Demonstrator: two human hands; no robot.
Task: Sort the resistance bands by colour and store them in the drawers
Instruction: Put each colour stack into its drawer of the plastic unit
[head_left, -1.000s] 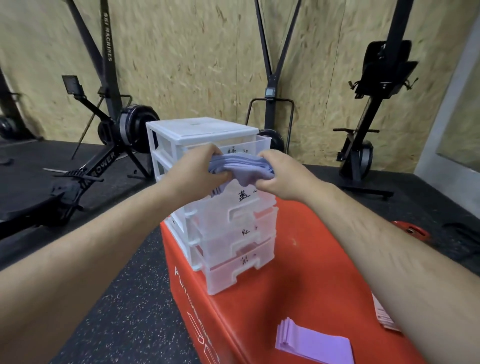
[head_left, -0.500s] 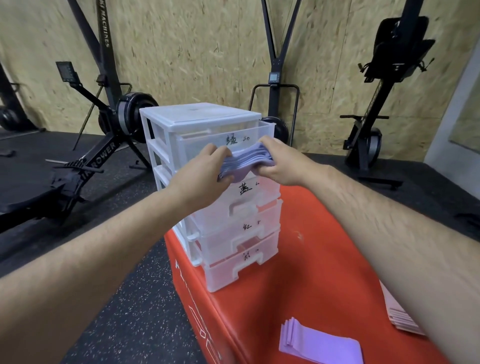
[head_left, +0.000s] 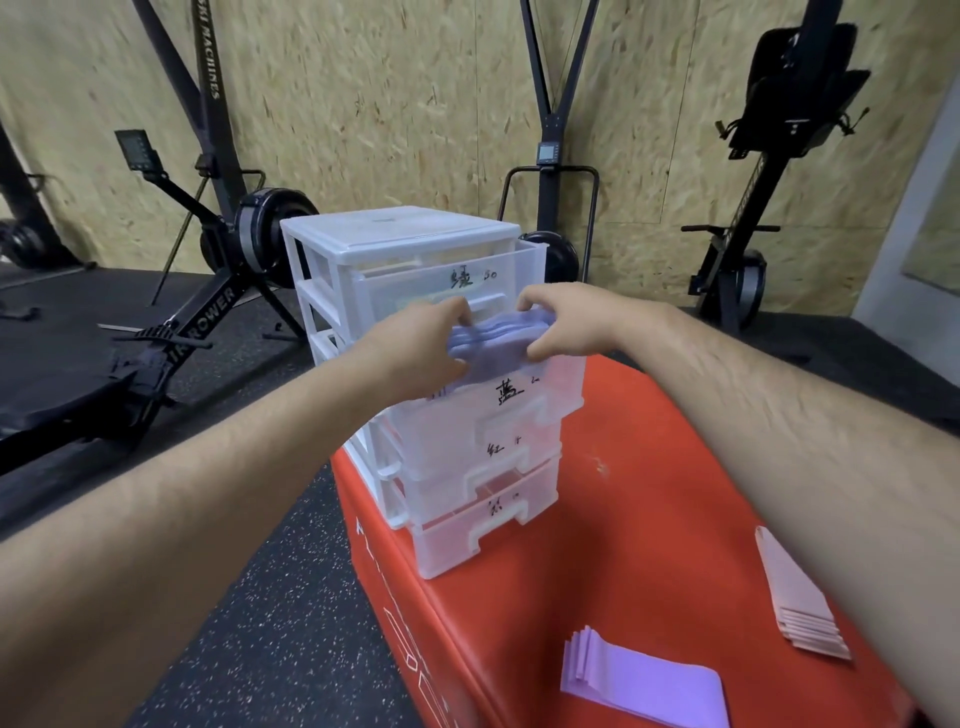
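Now | left grip (head_left: 415, 348), right grip (head_left: 566, 327) clamp blue bands (head_left: 488, 345) | purple stack (head_left: 649, 686), pink stack (head_left: 800, 608) nearby

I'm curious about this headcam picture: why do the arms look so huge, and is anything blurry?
Head view: the wide-angle lens swells the arms near the lower corners; left hand, right hand and the bands they grip look slightly soft; drawer labels are legible; light is even, without glare.
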